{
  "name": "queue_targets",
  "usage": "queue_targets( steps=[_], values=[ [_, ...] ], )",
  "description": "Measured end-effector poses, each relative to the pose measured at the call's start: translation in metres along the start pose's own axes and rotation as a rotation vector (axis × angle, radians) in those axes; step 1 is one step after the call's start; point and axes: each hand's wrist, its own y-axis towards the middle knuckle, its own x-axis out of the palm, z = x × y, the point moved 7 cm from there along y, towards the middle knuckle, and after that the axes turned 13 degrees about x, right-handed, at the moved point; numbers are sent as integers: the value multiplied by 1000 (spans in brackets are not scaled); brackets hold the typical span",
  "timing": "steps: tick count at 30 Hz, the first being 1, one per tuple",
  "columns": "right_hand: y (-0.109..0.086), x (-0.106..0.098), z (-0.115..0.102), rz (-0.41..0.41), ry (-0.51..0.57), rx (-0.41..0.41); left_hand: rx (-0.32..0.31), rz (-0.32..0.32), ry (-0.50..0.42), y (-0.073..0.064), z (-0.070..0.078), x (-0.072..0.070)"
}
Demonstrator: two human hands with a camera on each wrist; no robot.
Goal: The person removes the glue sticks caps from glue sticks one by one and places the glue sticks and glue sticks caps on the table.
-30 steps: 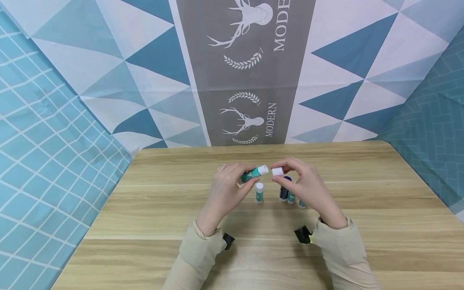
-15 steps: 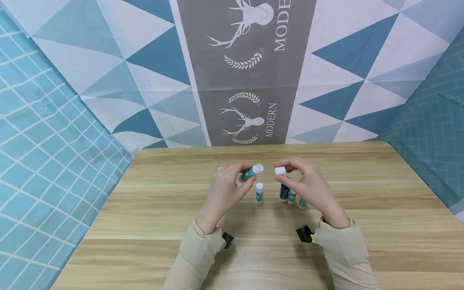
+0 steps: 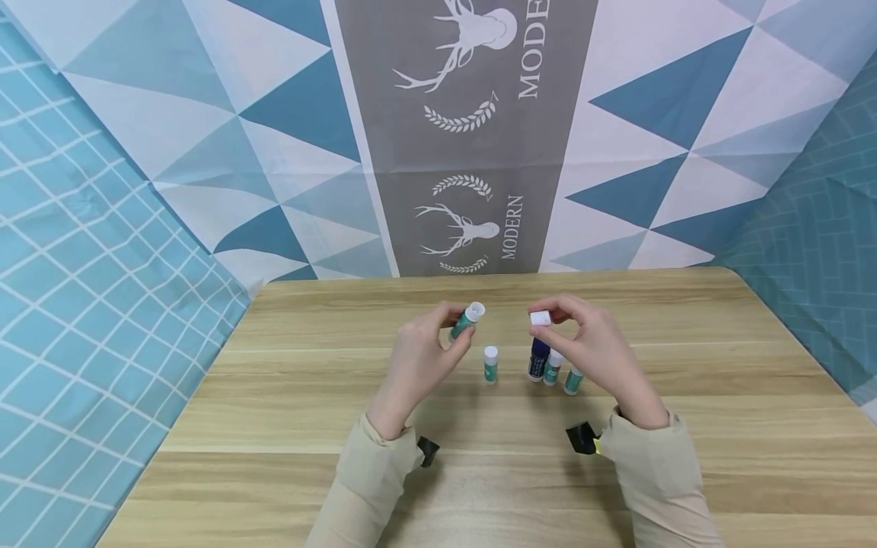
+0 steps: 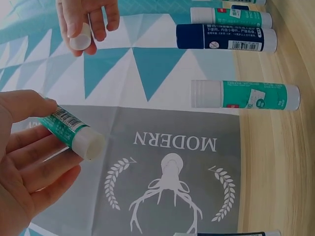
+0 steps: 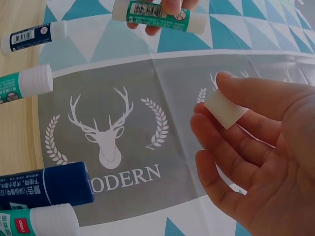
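Note:
In the head view my left hand (image 3: 418, 354) holds a green glue stick (image 3: 463, 325) between thumb and fingers, tilted with its uncapped white end up and to the right. The left wrist view shows the stick's barcode label and white end (image 4: 89, 143). My right hand (image 3: 589, 339) pinches a small white cap (image 3: 540, 318) between thumb and fingertips, apart from the stick. Below the hands a green glue stick (image 3: 490, 365) stands upright with its white cap on. Near the right hand stand a dark blue glue stick (image 3: 537, 361) and two green ones, partly hidden by that hand.
The sticks stand on a wooden table (image 3: 308, 426) whose far edge meets a patterned cloth backdrop (image 3: 466, 137). In the right wrist view another dark blue stick (image 5: 32, 37) with a white end stands at the upper left. A black wrist camera (image 3: 582, 438) sits at the right cuff.
The hands have drawn apart: the left moved slightly left with the glue stick, now tipped more upright, and the right moved right with the cap. The standing sticks stay put.

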Motion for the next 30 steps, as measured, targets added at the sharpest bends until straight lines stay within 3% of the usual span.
queue_targets(
  steps=[16, 30],
  values=[
    [3, -8, 13, 10, 25, 90, -63, 35, 20, -1, -14, -12],
    [4, -16, 26, 64, 3, 67, -112, 59, 10, -4, -24, -19]
  ],
)
